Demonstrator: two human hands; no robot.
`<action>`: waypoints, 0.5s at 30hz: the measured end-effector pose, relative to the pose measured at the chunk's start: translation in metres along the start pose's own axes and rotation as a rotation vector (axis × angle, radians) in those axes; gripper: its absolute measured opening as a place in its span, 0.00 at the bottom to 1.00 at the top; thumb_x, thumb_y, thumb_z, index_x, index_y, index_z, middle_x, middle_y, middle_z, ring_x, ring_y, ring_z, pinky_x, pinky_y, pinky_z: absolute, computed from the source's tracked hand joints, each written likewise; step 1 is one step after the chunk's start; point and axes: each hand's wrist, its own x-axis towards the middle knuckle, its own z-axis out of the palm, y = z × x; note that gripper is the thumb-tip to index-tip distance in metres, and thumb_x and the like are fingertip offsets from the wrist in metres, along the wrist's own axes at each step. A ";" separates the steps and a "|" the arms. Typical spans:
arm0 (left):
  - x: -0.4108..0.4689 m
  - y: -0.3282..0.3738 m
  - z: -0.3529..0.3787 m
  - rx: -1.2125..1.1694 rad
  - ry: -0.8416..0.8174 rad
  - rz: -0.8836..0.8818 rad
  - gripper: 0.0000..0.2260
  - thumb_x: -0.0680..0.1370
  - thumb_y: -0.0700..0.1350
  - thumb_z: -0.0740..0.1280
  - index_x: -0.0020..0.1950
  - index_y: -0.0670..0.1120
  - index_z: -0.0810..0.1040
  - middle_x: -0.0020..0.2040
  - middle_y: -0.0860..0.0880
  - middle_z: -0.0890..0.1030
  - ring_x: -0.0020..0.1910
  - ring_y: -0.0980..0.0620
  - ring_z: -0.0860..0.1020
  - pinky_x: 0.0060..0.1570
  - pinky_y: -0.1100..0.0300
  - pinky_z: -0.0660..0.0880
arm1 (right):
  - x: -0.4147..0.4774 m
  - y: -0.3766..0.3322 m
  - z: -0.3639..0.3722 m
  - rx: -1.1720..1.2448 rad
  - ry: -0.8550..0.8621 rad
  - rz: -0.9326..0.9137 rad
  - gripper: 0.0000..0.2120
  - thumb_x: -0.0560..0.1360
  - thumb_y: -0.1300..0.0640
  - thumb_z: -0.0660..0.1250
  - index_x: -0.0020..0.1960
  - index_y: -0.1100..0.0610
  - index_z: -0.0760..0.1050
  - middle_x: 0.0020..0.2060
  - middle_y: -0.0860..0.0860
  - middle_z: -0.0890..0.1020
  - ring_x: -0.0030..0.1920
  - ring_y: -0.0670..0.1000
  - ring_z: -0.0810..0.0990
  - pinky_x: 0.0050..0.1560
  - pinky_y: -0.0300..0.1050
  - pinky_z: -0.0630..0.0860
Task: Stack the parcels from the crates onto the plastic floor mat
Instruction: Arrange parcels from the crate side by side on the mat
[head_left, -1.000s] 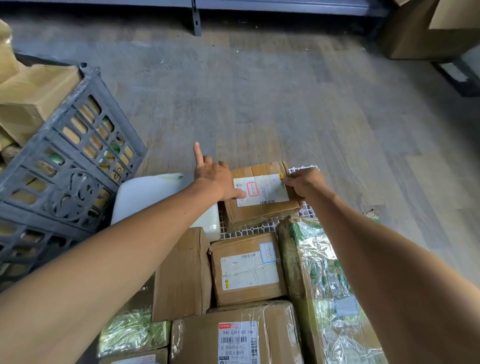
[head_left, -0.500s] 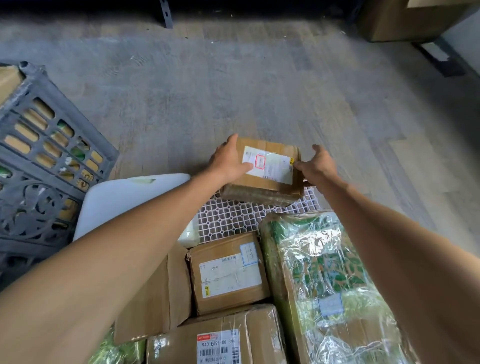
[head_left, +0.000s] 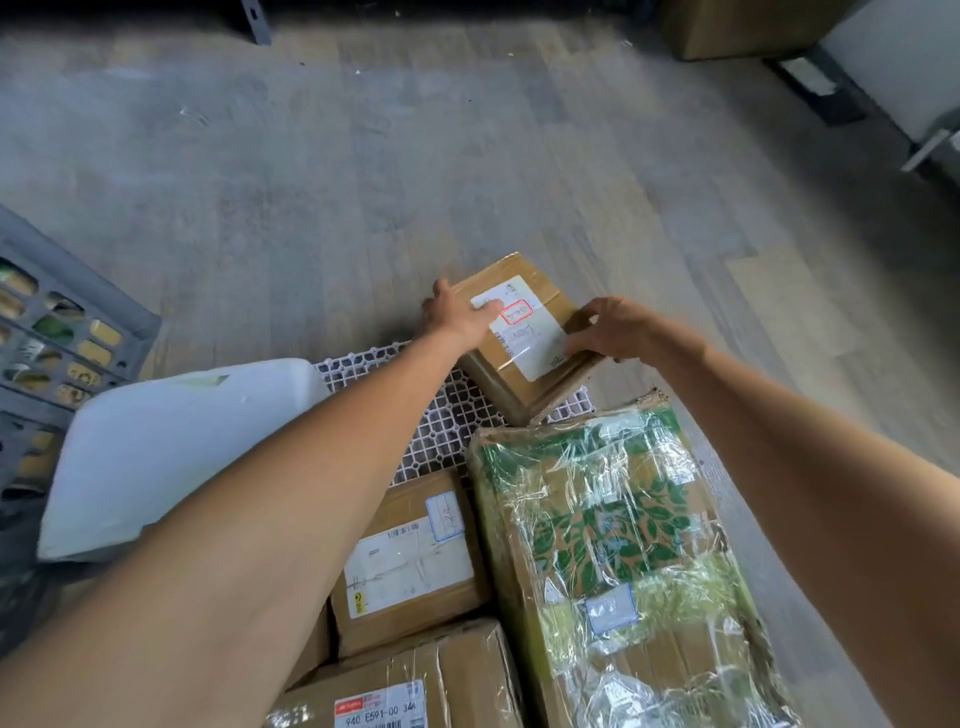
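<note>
A small brown cardboard parcel (head_left: 524, 332) with a white label stands turned at an angle at the far edge of the white lattice floor mat (head_left: 457, 415). My left hand (head_left: 457, 314) grips its left side and my right hand (head_left: 608, 330) grips its right corner. Nearer me on the mat lie a labelled brown box (head_left: 410, 561), a long parcel in green leaf-print wrap (head_left: 613, 561), a taped box (head_left: 410, 686) and a white padded parcel (head_left: 171, 452).
A grey plastic crate (head_left: 57, 338) holding several parcels stands at the left edge. Grey wooden floor (head_left: 415, 156) stretches ahead. A cardboard box (head_left: 737, 26) sits at the far right, by a dark shelf leg (head_left: 254, 21).
Both hands have rotated the small labelled parcel clockwise and shifted it to the right and away on the mat. The camera has tipped down and left, hiding more of the crate.
</note>
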 end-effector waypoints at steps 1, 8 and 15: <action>0.001 -0.001 0.004 -0.034 -0.029 0.019 0.42 0.75 0.58 0.72 0.80 0.47 0.52 0.75 0.42 0.66 0.71 0.40 0.69 0.68 0.50 0.69 | 0.001 0.003 -0.002 -0.010 -0.054 0.025 0.17 0.72 0.52 0.72 0.58 0.58 0.77 0.45 0.54 0.80 0.44 0.54 0.78 0.39 0.47 0.78; -0.002 0.006 0.020 -0.187 -0.168 0.088 0.47 0.76 0.51 0.73 0.81 0.52 0.42 0.78 0.47 0.64 0.73 0.45 0.67 0.71 0.49 0.68 | 0.001 0.020 -0.012 -0.019 -0.266 0.139 0.12 0.72 0.47 0.69 0.45 0.55 0.78 0.36 0.52 0.81 0.36 0.51 0.77 0.38 0.42 0.73; 0.000 0.005 0.024 -0.207 -0.191 0.144 0.40 0.75 0.49 0.74 0.80 0.51 0.52 0.72 0.48 0.71 0.68 0.46 0.72 0.66 0.49 0.72 | 0.000 0.030 -0.013 0.038 -0.300 0.177 0.12 0.72 0.47 0.70 0.46 0.55 0.77 0.41 0.52 0.82 0.41 0.52 0.80 0.48 0.45 0.75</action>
